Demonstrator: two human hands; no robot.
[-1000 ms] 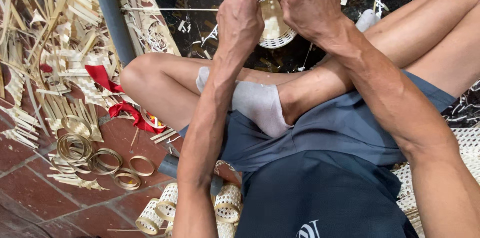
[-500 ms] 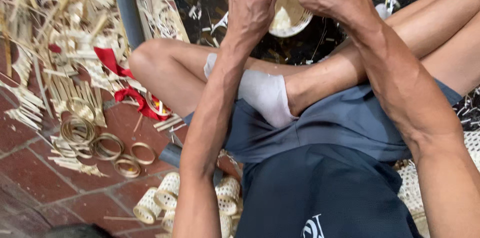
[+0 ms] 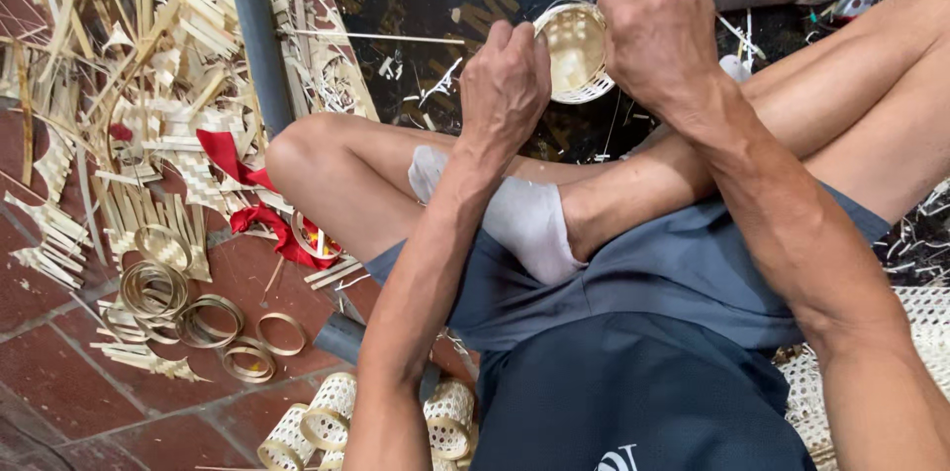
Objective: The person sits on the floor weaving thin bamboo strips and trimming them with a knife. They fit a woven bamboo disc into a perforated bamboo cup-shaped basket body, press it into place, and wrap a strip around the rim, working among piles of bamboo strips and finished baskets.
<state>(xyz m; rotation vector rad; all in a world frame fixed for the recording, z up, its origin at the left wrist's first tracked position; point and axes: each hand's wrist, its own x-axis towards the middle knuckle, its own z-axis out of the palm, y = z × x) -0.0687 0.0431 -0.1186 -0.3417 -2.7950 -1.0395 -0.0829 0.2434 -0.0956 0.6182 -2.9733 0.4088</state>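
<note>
pale woven basket [image 3: 576, 50], red ribbon [image 3: 259, 196], white sock [image 3: 520, 217], grey-blue shorts [image 3: 633, 313]

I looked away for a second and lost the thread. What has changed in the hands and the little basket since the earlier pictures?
Both hands have shifted slightly apart, so the small woven basket shows more of its open mouth. The left hand still grips its left side, the right hand its right rim. Nothing was let go. The crossed legs, white sock, bamboo rings and red ribbon stayed put.
</note>
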